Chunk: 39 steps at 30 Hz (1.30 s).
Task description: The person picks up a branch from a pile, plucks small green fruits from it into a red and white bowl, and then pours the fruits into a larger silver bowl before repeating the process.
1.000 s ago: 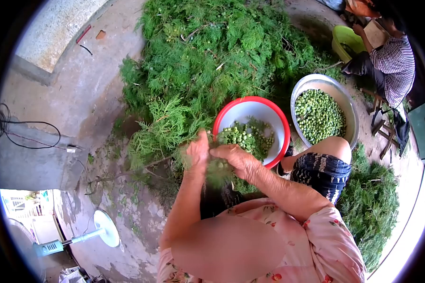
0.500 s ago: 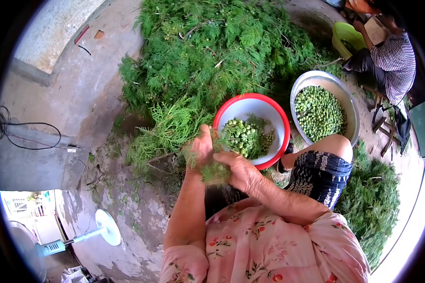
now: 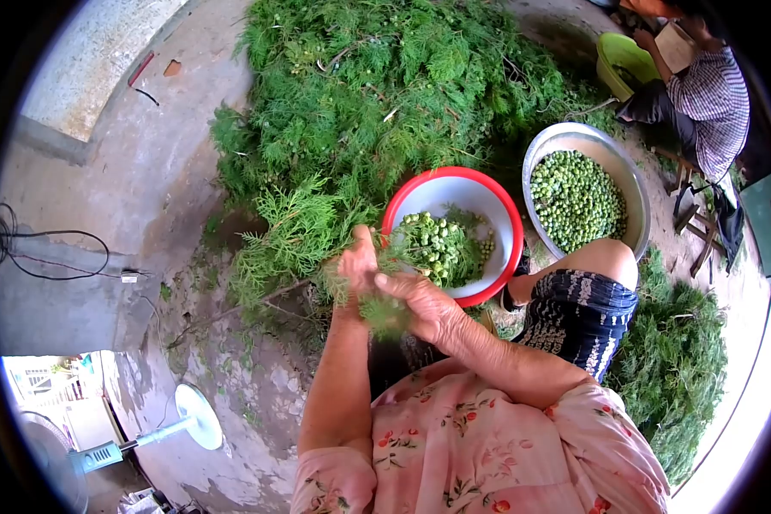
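My left hand [image 3: 356,267] is closed around a leafy green cypress-like branch [image 3: 287,236], whose fronds spread out to the left. Close beside it, my right hand [image 3: 421,306] has its thumb toward the left hand and its fingers curled under. A blurred green sprig [image 3: 385,314] shows at these fingers, partly hidden by the hand. Just beyond both hands stands a white basin with a red rim [image 3: 516,214]. Inside it lie round green seed cones [image 3: 437,244] and bits of foliage.
A metal basin [image 3: 641,201] full of green cones stands right of the red-rimmed one. Cut branches [image 3: 385,94] are heaped ahead, with more foliage [image 3: 672,368] at right. Another person [image 3: 720,103] sits by a yellow-green tub [image 3: 617,64]. A fan [image 3: 199,417] stands lower left.
Both hands stay close together with the branch and sprig, shifting only slightly. The whole view has moved a little; the basins keep their places.
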{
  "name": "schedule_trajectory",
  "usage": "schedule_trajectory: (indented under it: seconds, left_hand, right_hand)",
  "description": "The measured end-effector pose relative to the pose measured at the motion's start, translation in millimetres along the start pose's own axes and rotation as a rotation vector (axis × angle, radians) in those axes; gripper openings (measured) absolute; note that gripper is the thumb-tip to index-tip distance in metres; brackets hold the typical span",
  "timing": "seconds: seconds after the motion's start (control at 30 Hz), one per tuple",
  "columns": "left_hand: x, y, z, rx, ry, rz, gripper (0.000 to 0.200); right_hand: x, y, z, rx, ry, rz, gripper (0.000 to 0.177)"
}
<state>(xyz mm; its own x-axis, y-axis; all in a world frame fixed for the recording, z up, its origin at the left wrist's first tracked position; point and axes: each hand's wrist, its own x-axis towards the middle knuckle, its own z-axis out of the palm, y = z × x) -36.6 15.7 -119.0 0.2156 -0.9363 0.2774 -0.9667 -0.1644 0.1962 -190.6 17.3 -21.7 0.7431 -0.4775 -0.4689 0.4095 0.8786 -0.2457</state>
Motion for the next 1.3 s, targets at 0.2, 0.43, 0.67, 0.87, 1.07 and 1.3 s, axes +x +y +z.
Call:
schedule_trajectory:
  seconds: [0.2, 0.43, 0.67, 0.87, 1.07, 1.3]
  left_hand:
    - [2.1, -10.2, 17.1, 0.059, 0.022, -0.023, 0.028]
    - [-4.2, -33.9, 56.4, 0.098, 0.062, -0.026, 0.030]
    - [10.1, 28.3, -43.1, -0.100, 0.056, -0.007, 0.028]
    - [24.7, 33.3, -66.9, -0.038, -0.241, -0.210, 0.030]
    - [20.6, 28.8, -68.4, -0.203, -0.116, -0.295, 0.051]
    - [36.2, 31.5, -95.3, -0.091, 0.032, -0.459, 0.030]
  right_hand:
    - [-2.8, -3.4, -7.1, -0.128, -0.070, 0.107, 0.020]
    - [-31.9, -8.1, 10.5, -0.150, 0.047, 0.148, 0.021]
    - [-43.4, -10.9, 18.5, -0.199, 0.034, 0.162, 0.018]
    - [-63.8, -7.6, 17.3, -0.211, 0.039, 0.197, 0.019]
    - [-82.5, -17.6, 11.7, -0.303, -0.015, 0.248, 0.021]
    - [-75.2, -31.1, -49.2, -0.267, 0.266, -0.023, 0.018]
